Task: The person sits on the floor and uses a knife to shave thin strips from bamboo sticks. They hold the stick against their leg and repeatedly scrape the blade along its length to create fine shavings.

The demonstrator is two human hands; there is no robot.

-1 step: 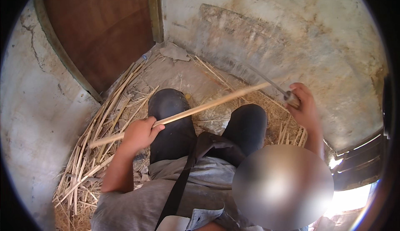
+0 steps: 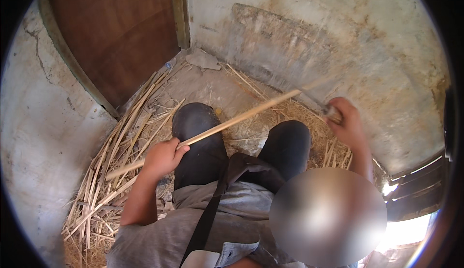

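Observation:
A long pale bamboo strip [image 2: 246, 114] slants across my knees, rising from lower left to upper right. My left hand [image 2: 163, 157] is closed round it near its lower end, above my left thigh. On the right, my right hand [image 2: 349, 123] grips the handle of a knife [image 2: 332, 113]. Its thin grey blade reaches up and left and meets or crosses the strip near the far end. Motion blurs the blade and that end of the strip, so exact contact cannot be made out.
A heap of split strips [image 2: 104, 171] lies along the left wall. More strips and shavings [image 2: 333, 154] are on the floor at right. A brown door [image 2: 113, 36] stands at the far left, beside a stained wall [image 2: 309, 36]. My bent knees [image 2: 285, 142] are below the strip.
My right hand and the knife have shifted slightly left, bringing the blade closer along the strip. The strip's far part sits a little lower. My left hand keeps its hold.

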